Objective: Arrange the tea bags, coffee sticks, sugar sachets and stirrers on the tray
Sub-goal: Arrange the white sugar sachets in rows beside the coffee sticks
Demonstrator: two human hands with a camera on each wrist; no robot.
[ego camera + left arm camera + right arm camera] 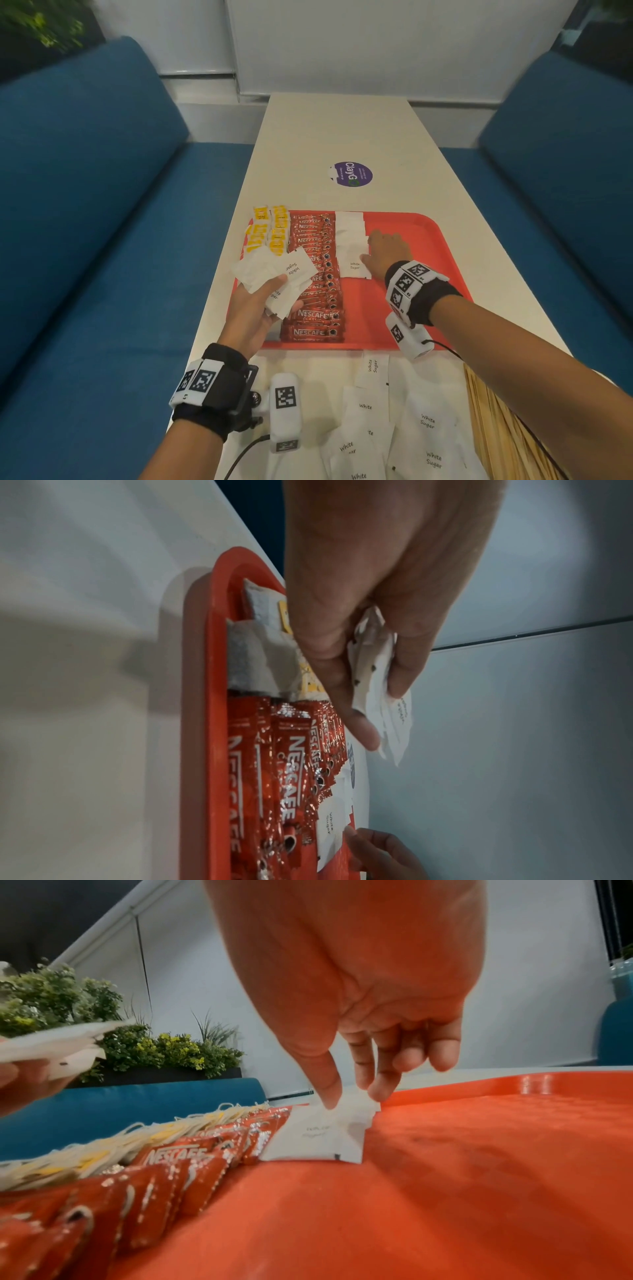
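A red tray (428, 246) holds yellow tea bags (267, 229) at its left, a column of red coffee sticks (315, 274) beside them, then a column of white sugar sachets (351, 233). My left hand (270, 291) hovers over the tray's left side and grips a fanned bunch of sugar sachets (274, 274), also seen in the left wrist view (380, 685). My right hand (375, 251) touches the nearest sachet of the column (318, 1137) with thumb and fingertips (330, 1096). Loose sachets (394, 428) and wooden stirrers (493, 421) lie on the table in front of the tray.
The long white table (342, 130) carries a round purple sticker (350, 173) beyond the tray. Blue sofas (102, 205) flank it on both sides. The tray's right half (479, 1150) is bare. Plants (68, 1001) stand behind the left sofa.
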